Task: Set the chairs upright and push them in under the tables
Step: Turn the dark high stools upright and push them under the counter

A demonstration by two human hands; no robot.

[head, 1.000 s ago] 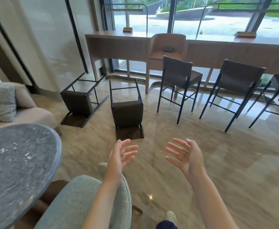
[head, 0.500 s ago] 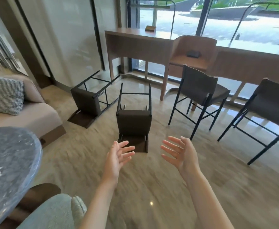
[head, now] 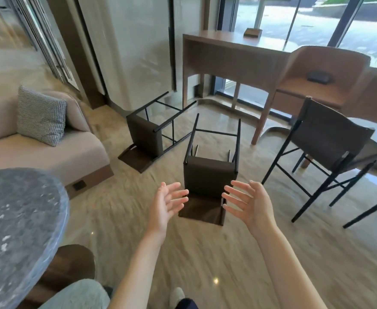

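Head view shows my left hand (head: 168, 202) and right hand (head: 247, 202) spread, palms facing each other, holding nothing, framing the nearer toppled chair (head: 207, 181); it lies on its back on the glossy floor (head: 205, 253), legs pointing toward the wooden table (head: 232, 52); a second toppled chair (head: 145, 137) lies just beyond on the left; an upright chair (head: 330, 139) stands close on the right. If I lift too fast, the metal legs could skid on that floor or swing into the upright chair; gripping only the backrest might let the frame twist out of my hands.
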